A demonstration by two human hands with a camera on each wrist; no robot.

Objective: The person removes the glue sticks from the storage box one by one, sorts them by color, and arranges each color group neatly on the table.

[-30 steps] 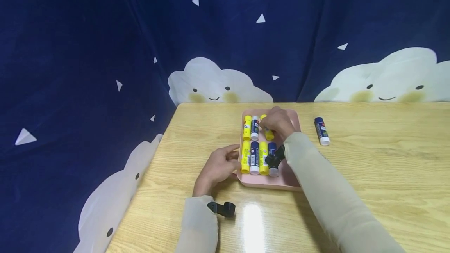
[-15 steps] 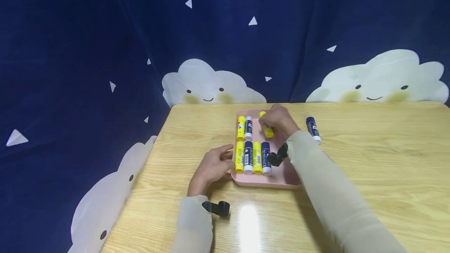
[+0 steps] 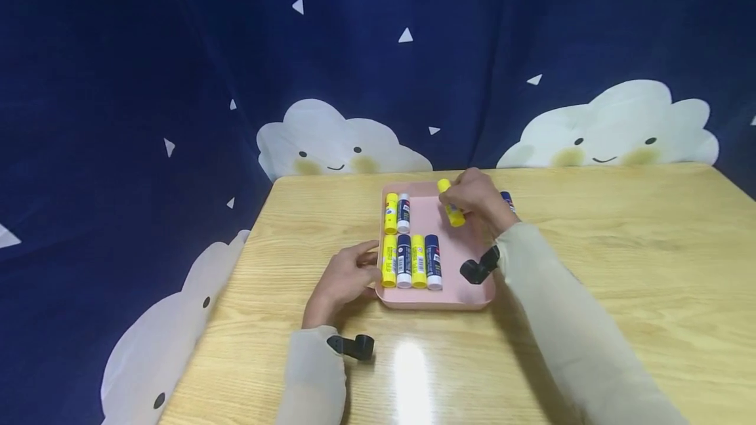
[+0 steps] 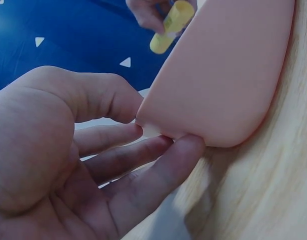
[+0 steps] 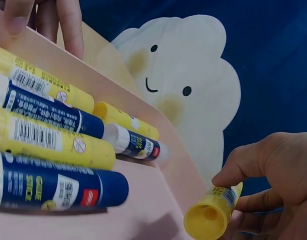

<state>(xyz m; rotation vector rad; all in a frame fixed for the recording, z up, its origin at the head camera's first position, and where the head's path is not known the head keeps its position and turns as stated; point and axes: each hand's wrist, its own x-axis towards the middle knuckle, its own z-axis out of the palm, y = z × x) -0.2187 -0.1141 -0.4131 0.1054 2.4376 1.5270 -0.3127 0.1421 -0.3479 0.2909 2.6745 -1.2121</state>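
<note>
My right hand (image 3: 475,195) pinches a yellow glue stick (image 3: 453,212), held tilted over the far right part of a pink tray (image 3: 455,248). Its open-looking hollow end (image 5: 207,221) faces the right wrist camera. At the tray's left wall, my left hand (image 3: 347,274) grips the rim, thumb over the edge and fingers outside and low on the wall. Inside the tray, a near row alternates yellow and dark blue glue sticks, with a blue one (image 3: 434,262) at its right end. Behind it lie a yellow glue stick (image 3: 391,213) and a white-capped blue one (image 3: 403,212).
A dark blue glue stick (image 3: 506,199) lies on the wooden table (image 3: 620,248) right of the tray, mostly hidden by the right hand. A navy curtain (image 3: 354,31) with white clouds hangs behind the table's far edge.
The yellow glue stick in my right hand has moved right, away from the far row. My left hand keeps its place on the tray. The head view has swung right.
</note>
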